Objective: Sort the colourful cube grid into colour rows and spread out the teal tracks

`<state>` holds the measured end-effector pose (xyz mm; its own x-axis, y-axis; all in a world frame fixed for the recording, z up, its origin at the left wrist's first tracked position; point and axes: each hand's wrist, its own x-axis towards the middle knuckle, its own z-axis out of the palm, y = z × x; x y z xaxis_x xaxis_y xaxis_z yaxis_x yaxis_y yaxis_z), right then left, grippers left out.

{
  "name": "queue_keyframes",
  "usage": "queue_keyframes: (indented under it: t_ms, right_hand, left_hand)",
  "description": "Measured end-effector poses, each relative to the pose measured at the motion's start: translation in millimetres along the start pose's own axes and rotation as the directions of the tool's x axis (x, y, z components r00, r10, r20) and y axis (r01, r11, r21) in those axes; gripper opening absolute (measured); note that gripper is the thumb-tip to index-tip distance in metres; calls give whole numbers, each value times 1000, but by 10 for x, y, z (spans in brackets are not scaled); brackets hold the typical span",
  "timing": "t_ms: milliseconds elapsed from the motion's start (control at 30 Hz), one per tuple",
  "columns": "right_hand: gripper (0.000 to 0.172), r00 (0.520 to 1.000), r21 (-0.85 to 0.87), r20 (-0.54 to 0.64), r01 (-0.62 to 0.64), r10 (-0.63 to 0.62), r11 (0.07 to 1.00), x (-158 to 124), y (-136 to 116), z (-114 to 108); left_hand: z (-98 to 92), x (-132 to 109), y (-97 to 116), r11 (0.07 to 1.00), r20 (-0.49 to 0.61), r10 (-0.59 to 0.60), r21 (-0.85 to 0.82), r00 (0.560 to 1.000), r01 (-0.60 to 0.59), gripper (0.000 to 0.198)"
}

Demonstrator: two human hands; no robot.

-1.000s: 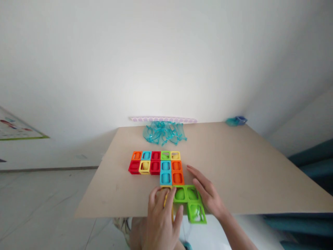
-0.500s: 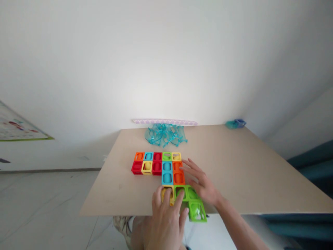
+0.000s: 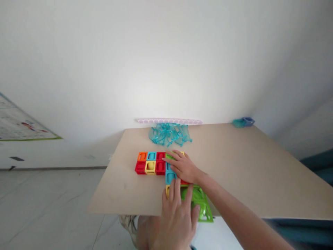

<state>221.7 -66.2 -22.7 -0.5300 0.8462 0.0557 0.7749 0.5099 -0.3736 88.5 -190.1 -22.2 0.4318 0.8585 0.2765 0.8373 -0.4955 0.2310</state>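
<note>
Hollow square plastic blocks with rounded shapes inside lie side by side on the table. At the left of the group are an orange block [image 3: 142, 156], a yellow block [image 3: 150, 167] and a red block [image 3: 160, 168]. My right hand [image 3: 185, 168] lies flat across the middle of the group, fingers spread, covering several blocks. Just in front of it, my left hand [image 3: 178, 215] rests with parted fingers over the near blocks, touching around a blue block [image 3: 170, 178] and the green blocks [image 3: 203, 199]. The nearest green block reaches past the table's front edge. Parts of the group are hidden under both hands.
Translucent blue pieces [image 3: 169, 134] are heaped at the back of the table [image 3: 234, 166], by a lilac patterned strip [image 3: 169, 121] along the wall. A small blue-and-teal object [image 3: 243, 122] sits in the far right corner. A poster [image 3: 23, 121] hangs at left.
My right hand has moved left from the side of the blocks onto their middle. My left hand stays over the near blocks, its fingers slightly farther forward. The whole view has shifted slightly.
</note>
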Motion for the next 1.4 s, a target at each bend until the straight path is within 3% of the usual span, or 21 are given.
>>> queue_keyframes:
  t_ms: [167,333,500,667,933,1167,1400]
  right_hand:
    - [45,999,-27,33,21,-20,999,191,-34,-121]
    - [43,994,-123,48,108,-102,987,333,-48,-45]
    - [45,990,-189,0,140,-143,972,331,-38,16]
    - [48,959,-170,50,284,-280,944,364,-81,-25]
    - [44,956,-134,73,293,-285,947,396,-62,-63]
    - [46,953,-140,73,303,-295,943,405,-40,-64]
    - [43,958,-115,58,286,-281,951,403,-26,-40]
  left_hand:
    - [19,4,-27,1000,29,20,19,999,-21,54]
    - [-20,23,-57,998,68,44,-47,997,-41,67]
    - [-46,35,-77,997,89,35,-67,995,-29,59]
    - [-26,39,-83,998,98,18,-64,995,-11,53]
    - [-2,25,-158,998,85,51,-27,995,-49,51]
    - [-174,-109,-382,992,158,124,-41,980,-119,50]
    - [-311,-336,-760,996,164,34,78,986,-48,51]
